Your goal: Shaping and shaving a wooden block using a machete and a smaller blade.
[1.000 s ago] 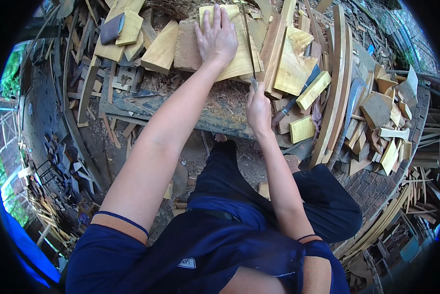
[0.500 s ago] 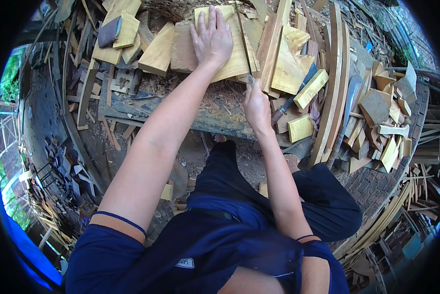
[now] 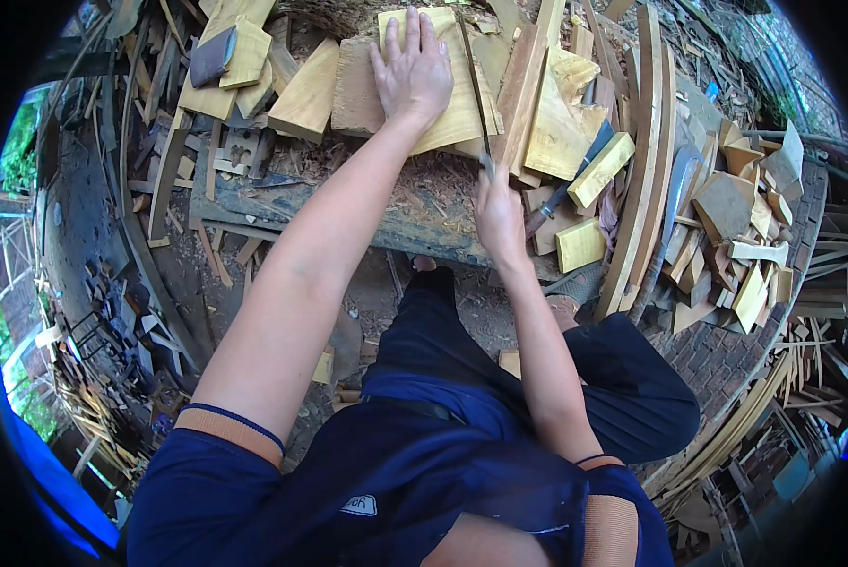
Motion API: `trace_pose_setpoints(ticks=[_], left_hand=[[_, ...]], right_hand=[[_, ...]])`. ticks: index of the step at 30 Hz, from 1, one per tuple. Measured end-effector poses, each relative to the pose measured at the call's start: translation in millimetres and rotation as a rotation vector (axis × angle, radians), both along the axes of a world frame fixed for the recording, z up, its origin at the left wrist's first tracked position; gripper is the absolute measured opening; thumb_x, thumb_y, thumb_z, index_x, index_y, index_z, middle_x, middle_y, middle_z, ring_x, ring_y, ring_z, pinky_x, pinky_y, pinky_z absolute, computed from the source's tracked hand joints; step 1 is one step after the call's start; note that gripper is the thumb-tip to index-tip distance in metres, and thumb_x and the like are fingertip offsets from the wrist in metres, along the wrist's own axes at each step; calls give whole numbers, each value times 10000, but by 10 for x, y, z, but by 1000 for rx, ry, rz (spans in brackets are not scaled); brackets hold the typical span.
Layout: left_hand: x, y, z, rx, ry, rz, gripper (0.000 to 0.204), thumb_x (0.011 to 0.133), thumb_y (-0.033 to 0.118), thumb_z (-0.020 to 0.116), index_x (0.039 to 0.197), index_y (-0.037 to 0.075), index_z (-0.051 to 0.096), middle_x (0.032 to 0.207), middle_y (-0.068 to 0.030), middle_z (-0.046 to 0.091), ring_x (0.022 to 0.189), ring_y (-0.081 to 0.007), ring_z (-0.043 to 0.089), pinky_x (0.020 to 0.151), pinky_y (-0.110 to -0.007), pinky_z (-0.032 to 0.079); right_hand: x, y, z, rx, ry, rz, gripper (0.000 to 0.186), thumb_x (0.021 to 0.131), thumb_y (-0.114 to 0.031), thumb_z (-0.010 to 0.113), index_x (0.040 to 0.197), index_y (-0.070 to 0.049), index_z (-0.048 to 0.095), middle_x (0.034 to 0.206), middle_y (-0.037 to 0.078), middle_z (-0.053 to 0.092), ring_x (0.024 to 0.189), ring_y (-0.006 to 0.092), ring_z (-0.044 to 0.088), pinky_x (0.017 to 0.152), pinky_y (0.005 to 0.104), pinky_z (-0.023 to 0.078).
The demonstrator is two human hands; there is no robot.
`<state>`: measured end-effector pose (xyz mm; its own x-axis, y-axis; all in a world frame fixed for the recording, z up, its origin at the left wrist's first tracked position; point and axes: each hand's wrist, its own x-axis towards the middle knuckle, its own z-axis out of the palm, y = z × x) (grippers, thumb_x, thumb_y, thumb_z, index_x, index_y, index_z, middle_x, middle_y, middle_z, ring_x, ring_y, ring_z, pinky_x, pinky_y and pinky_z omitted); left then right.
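Observation:
My left hand (image 3: 413, 83) lies flat with fingers stretched over a yellow wooden board (image 3: 452, 109), pressing it onto a thicker brownish wood block (image 3: 355, 90). My right hand (image 3: 500, 213) is closed round the handle of a handsaw (image 3: 473, 76). Its long, thin, dark blade appears nearly edge-on and runs along the board's right side, pointing away from me. Teeth are too small to make out, and my fingers hide most of the handle. Under the work is a worn wooden bench (image 3: 348, 217) strewn with shavings.
Right of the blade are wood offcuts (image 3: 561, 128), a blue-bladed tool (image 3: 575, 175) and long curved strips (image 3: 643, 161). A heap of cut pieces (image 3: 741, 217) lies farther right. More blocks (image 3: 306, 93) sit at left, near a dark purple-grey piece (image 3: 212, 57).
My right hand and the saw have drawn slightly toward me. My left hand stays flat on the board, which looks almost unmoved.

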<state>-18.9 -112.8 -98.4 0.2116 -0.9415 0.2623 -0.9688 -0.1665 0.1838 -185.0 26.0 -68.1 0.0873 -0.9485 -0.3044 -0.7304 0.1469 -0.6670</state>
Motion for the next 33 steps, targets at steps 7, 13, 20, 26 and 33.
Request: trace_pose_setpoints(ticks=[7,13,20,26,33], left_hand=[[-54,27,143,41,110,10,573,962,333,423,1468,79,336,1526,-108,339,1418,-305,271,1183,-466,151],[-27,30,113,13,132,6,573,963,338,417,1466,76,338,1530,-108,332,1421,-306,266,1186,-464,140],[-35,41,168,2,121,14,546,972,321,408,1454,68,363,1520,-116,346,1413,-308,282,1180,-470,156],[-35,2,35,-2,-18,16,540,1004,381,314,1483,133,333,1579,-8,237,1443,-254,205,1172,-507,162],[-21,12,12,-52,23,5,536,1003,371,322,1481,129,334,1577,-16,242,1444,-262,202,1168,-519,165]], right_hand=[[-88,134,-35,-10,12,-4,182,996,-196,447,1077,-38,408,742,317,614,740,517,602,612,607,448],[5,27,-37,-44,11,8,207,1000,-221,441,1068,-28,417,715,314,610,717,521,599,595,603,453],[-66,260,-65,-67,4,-19,185,998,-194,450,1096,-40,426,720,312,615,714,503,612,586,585,460],[22,-5,-100,-96,57,7,174,994,-193,450,1051,-31,424,678,291,610,664,490,611,562,578,470],[-171,380,-139,-36,22,-16,167,991,-188,453,1057,-37,424,684,302,604,679,501,607,569,585,455]])
